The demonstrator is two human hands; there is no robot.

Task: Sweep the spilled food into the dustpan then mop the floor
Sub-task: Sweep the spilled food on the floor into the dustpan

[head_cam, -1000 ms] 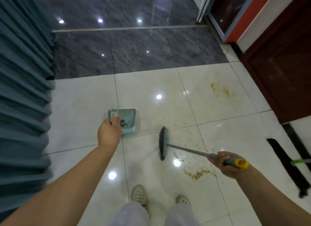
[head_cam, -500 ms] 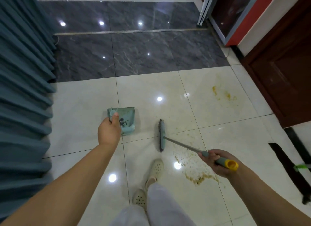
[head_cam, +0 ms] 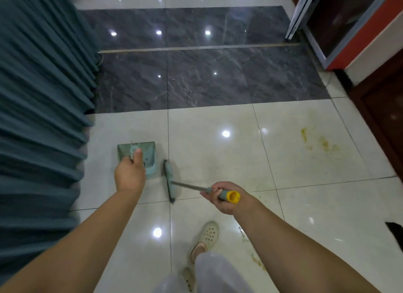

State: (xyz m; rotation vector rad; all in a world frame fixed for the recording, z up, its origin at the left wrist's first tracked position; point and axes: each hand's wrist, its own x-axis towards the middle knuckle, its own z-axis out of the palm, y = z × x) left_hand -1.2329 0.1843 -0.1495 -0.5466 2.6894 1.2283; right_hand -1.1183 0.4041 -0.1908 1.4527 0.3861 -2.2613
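Note:
A teal dustpan stands on the white tiles, and my left hand grips its upright handle. My right hand grips the broom's grey handle just below its yellow end cap. The broom head lies on the floor right beside the dustpan's mouth. Yellow-brown spilled food streaks the tile under my right forearm, partly hidden by it. A second yellowish smear marks the tile at the far right.
A teal curtain hangs along the left side. Dark marble tiles lie ahead. A dark wooden door and a red-framed glass door stand at the right. A black strip lies at the right edge. My feet in pale clogs stand below.
The broom head has swept left across the tile to the dustpan's mouth. I have stepped forward, so the spilled food now lies lower and nearer my feet.

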